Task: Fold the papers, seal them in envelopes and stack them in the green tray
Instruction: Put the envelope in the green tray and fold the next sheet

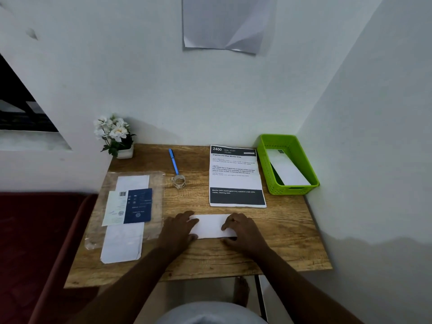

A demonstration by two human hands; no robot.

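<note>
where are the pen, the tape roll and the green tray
pen (pixel 174 161), head view, middle of the blue barrel
tape roll (pixel 179 182), head view, front of the ring
green tray (pixel 294 189), head view, near front wall

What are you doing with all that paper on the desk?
A person presses both hands, left hand and right hand, on a white folded paper or envelope lying on the wooden desk. One white envelope already sits in the green plastic tray. A printed sheet, a blue pen and a roll of stickers wait nearby.
</note>
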